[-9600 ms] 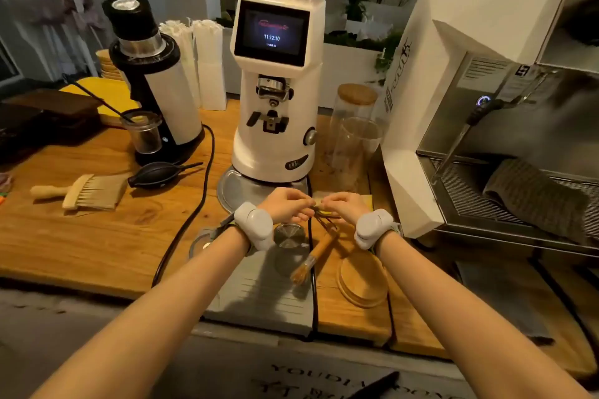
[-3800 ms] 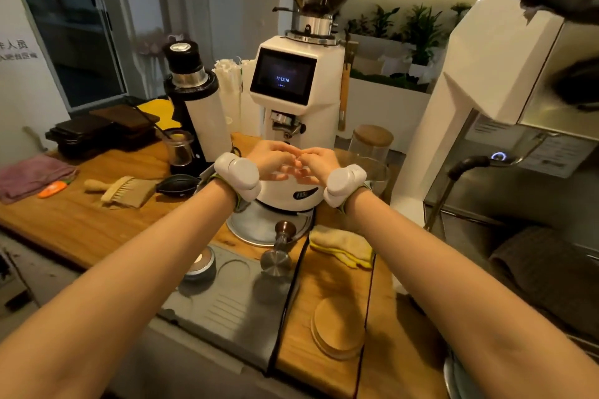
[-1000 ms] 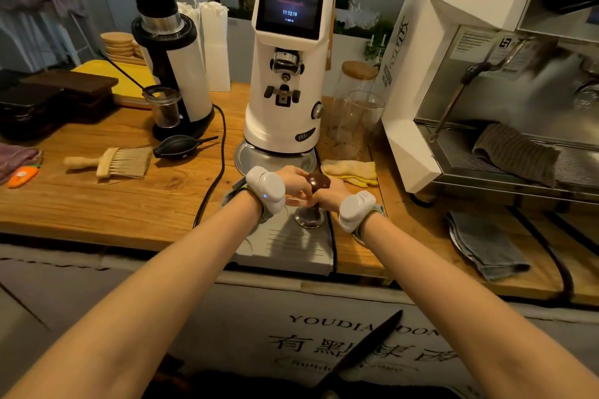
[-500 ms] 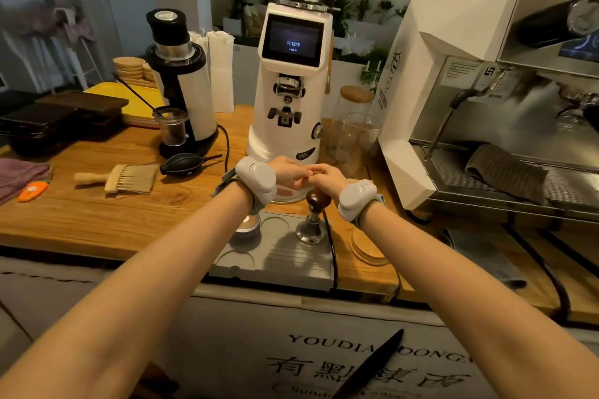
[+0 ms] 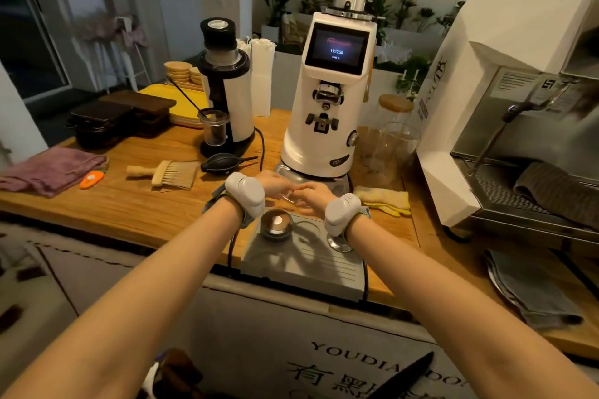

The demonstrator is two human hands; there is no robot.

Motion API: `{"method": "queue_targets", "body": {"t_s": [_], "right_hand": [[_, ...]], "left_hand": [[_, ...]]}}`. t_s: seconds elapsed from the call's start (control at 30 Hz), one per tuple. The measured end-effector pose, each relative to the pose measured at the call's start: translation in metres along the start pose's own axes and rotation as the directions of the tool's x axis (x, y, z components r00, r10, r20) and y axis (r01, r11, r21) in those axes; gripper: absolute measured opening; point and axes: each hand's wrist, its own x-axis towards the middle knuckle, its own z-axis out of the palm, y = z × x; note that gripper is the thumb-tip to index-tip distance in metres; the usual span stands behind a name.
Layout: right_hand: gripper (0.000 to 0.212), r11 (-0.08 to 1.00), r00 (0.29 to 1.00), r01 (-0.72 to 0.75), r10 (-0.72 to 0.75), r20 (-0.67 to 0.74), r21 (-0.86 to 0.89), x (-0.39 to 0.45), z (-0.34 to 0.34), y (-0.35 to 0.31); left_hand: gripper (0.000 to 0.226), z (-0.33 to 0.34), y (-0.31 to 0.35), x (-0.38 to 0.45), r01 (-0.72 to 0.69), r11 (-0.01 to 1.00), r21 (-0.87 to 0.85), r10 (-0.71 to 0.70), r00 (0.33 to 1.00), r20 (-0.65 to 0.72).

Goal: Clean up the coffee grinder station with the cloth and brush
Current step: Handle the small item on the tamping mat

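The left hand and right hand are held fingertip to fingertip before the white grinder, above the grey mat, though whether anything is gripped cannot be told through blur.

The left hand and right hand are held together, fingertips touching, in front of the white grinder. A yellow cloth and a brush are seen lying on the wooden worktop.

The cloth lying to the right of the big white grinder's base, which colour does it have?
The cloth is pale yellow, seen in the head view, the only one.
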Motion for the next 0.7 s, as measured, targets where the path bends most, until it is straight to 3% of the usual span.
{"method": "queue_targets", "body": {"t_s": [0.13, 0.3, 0.4, 0.47, 0.53, 0.63, 0.7], "right_hand": [[0.034, 0.997, 0.999, -0.028, 0.031, 0.039, -0.073, 0.000, 0.012, 0.009], [0.039, 0.966, 0.991, -0.031, 0.063, 0.117, -0.255, -0.006, 0.019, 0.014], [0.046, 0.786, 0.972, 0.149, -0.005, 0.234, -0.600, -0.013, 0.013, 0.013], [0.049, 0.613, 0.941, 0.297, -0.060, 0.333, -0.732, -0.014, 0.006, 0.011], [0.045, 0.498, 0.932, 0.331, -0.041, 0.359, -0.802, -0.018, 0.008, 0.007], [0.043, 0.531, 0.923, 0.363, -0.090, 0.375, -0.765, -0.018, 0.013, 0.010], [0.043, 0.486, 0.934, 0.337, -0.067, 0.351, -0.806, -0.018, 0.010, 0.008]], "left_hand": [[0.046, -0.004, -0.025, 0.005, 0.043, 0.993, 0.107, -0.040, 0.999, -0.029], [0.050, -0.006, -0.052, 0.012, 0.061, 0.986, 0.153, -0.067, 0.997, 0.032], [0.052, -0.001, -0.058, 0.018, 0.020, 0.978, 0.207, -0.034, 0.997, 0.064], [0.053, 0.001, -0.061, 0.020, -0.013, 0.978, 0.208, -0.002, 0.997, 0.073], [0.055, 0.003, -0.063, 0.021, -0.044, 0.981, 0.190, 0.028, 0.996, 0.085], [0.063, 0.007, -0.067, 0.024, -0.086, 0.974, 0.208, 0.063, 0.991, 0.116], [0.071, 0.011, -0.069, 0.025, -0.073, 0.970, 0.233, 0.050, 0.994, 0.102]]}}
